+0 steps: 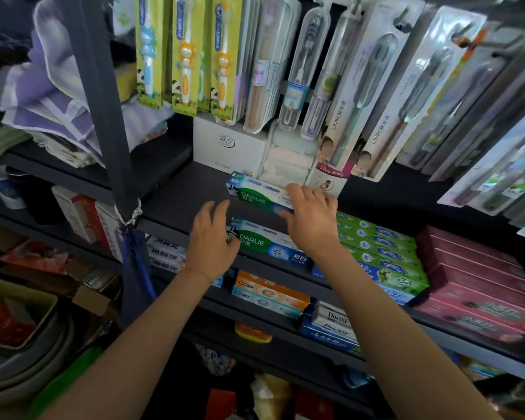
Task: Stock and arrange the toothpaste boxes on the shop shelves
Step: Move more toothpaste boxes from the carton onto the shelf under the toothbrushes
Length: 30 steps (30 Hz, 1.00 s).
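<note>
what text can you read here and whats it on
"DARLIE": upper toothpaste box, under the right hand
"DARLIE": lower toothpaste box
"Doctor": white boxes
"LMK": toothbrush packs
Green boxes, red boxes and kids' toothbrush cards: print too blurred.

A long green-and-white Darlie toothpaste carton (pixel 255 194) lies on the dark metal shelf (pixel 179 204), before the square white cardboard box (pixel 228 145).
</note>
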Available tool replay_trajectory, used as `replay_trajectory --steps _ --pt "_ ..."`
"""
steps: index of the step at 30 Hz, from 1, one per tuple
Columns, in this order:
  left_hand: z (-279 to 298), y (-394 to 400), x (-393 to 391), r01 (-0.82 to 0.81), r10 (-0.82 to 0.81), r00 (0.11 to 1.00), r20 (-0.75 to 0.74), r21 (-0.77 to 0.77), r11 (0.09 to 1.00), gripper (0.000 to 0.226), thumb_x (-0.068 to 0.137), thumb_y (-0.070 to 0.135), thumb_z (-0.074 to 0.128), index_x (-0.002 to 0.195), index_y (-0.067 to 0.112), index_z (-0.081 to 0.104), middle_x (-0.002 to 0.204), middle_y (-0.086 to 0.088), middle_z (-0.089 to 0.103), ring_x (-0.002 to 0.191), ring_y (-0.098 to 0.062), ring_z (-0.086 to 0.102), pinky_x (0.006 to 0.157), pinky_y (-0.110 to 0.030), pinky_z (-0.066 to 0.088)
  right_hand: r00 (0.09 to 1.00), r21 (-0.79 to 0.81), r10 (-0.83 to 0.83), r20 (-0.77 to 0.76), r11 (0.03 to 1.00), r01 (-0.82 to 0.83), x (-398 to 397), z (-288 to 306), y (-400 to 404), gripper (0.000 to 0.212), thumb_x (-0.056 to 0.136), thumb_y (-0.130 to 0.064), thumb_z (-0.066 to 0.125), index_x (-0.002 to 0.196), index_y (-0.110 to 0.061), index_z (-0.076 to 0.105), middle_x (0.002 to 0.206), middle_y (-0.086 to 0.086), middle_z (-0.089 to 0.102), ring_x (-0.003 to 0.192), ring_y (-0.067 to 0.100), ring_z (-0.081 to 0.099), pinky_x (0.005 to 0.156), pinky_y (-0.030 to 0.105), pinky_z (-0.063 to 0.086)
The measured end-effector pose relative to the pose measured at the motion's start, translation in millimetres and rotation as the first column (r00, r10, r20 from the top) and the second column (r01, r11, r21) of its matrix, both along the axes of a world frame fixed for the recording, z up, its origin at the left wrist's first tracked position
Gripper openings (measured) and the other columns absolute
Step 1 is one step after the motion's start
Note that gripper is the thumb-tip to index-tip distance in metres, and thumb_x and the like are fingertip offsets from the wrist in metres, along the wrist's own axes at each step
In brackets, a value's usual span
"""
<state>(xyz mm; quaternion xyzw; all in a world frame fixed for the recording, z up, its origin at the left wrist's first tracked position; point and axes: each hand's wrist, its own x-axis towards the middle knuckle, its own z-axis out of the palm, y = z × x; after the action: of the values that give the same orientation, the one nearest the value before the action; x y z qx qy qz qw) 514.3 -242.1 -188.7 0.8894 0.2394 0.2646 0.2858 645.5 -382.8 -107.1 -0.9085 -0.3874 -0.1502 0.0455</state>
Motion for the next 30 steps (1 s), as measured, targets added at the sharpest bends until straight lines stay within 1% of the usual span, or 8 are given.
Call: replay_trajectory --steps 3,7,12,14,16,19,25,30 --pt "-24 -5 2 0.073 -0.068 0.983 -0.169 0.024 0.997 0.083 0.09 0.022 0.065 0.157 0.033 0.017 0.163 -0.013 0.002 0.149 -0.036 0.009 0.118 -0.054 0.026 0.993 -0.072 -0.039 -0.107 0.997 0.032 6 -12 5 0.04 0.099 -0.04 0.048 0.134 -0.021 0.04 0.136 0.002 0.051 0.126 0.028 0.041 0.106 0.052 0.027" --pt "-28 -8 11 0.083 -0.035 0.966 -0.256 0.177 0.981 0.087 0.094 0.042 0.059 0.156 0.041 -0.002 0.164 -0.005 -0.018 0.151 -0.035 -0.007 0.118 -0.057 0.012 0.975 -0.254 -0.052 -0.216 0.967 -0.005 11 -25 8 0.041 0.101 -0.033 0.047 0.138 -0.02 0.037 0.137 0.007 0.049 0.127 0.031 0.039 0.11 0.058 0.022" --pt "-24 -4 28 0.172 -0.059 0.928 -0.369 0.282 0.944 0.08 0.097 0.058 0.045 0.156 0.038 -0.004 0.165 -0.001 -0.016 0.151 -0.033 -0.009 0.12 -0.059 0.008 0.968 -0.396 -0.1 -0.229 0.918 0.001 14 -20 10 0.036 0.097 -0.016 0.043 0.132 -0.014 0.049 0.131 0.012 0.049 0.125 0.032 0.042 0.111 0.053 0.026" --pt "-28 -4 32 0.185 -0.065 0.917 -0.394 0.274 0.944 0.075 0.098 0.059 0.039 0.158 0.035 0.0 0.166 -0.002 -0.01 0.152 -0.032 -0.001 0.12 -0.058 0.01 0.959 -0.373 -0.061 -0.276 0.926 -0.048 12 -21 11 0.041 0.101 -0.033 0.041 0.137 -0.014 0.047 0.134 0.012 0.049 0.127 0.032 0.044 0.107 0.048 0.031" --pt "-32 -5 34 0.179 -0.069 0.927 -0.369 0.272 0.945 0.073 0.099 0.057 0.04 0.158 0.032 0.005 0.166 -0.004 -0.006 0.151 -0.034 0.008 0.119 -0.055 0.014 0.93 -0.359 -0.027 -0.367 0.926 -0.115 8 -28 10 0.067 0.098 -0.054 0.043 0.152 -0.016 0.027 0.146 0.011 0.04 0.132 0.032 0.04 0.108 0.047 0.032" --pt "-39 -4 36 0.169 -0.102 0.956 -0.276 0.229 0.959 0.073 0.098 0.05 0.05 0.158 0.026 0.016 0.166 -0.007 0.003 0.148 -0.038 0.015 0.119 -0.052 0.02 0.959 -0.36 0.005 -0.282 0.926 -0.11 1 -55 7 0.081 0.097 -0.054 0.046 0.157 -0.014 0.007 0.155 0.012 0.027 0.139 0.032 0.03 0.115 0.048 0.024" --pt "-57 -6 36 0.152 -0.151 0.988 -0.021 0.093 0.984 0.065 0.092 0.034 0.065 0.15 0.02 0.039 0.161 -0.006 0.023 0.141 -0.04 0.025 0.112 -0.057 0.034 0.998 -0.252 0.039 -0.041 0.966 -0.048 -1 -92 2 0.074 0.098 -0.054 0.038 0.156 -0.015 0.014 0.158 0.015 0.026 0.146 0.033 0.024 0.119 0.049 0.019" --pt "-58 -7 34 0.139 -0.142 0.989 0.033 0.08 0.987 0.066 0.085 0.029 0.067 0.146 0.021 0.042 0.159 -0.011 0.024 0.141 -0.041 0.028 0.117 -0.059 0.023 0.997 -0.11 0.07 0.026 0.992 -0.067 -6 -100 -4 0.068 0.096 -0.05 0.05 0.151 -0.013 0.036 0.157 0.016 0.031 0.146 0.033 0.028 0.117 0.053 0.023"
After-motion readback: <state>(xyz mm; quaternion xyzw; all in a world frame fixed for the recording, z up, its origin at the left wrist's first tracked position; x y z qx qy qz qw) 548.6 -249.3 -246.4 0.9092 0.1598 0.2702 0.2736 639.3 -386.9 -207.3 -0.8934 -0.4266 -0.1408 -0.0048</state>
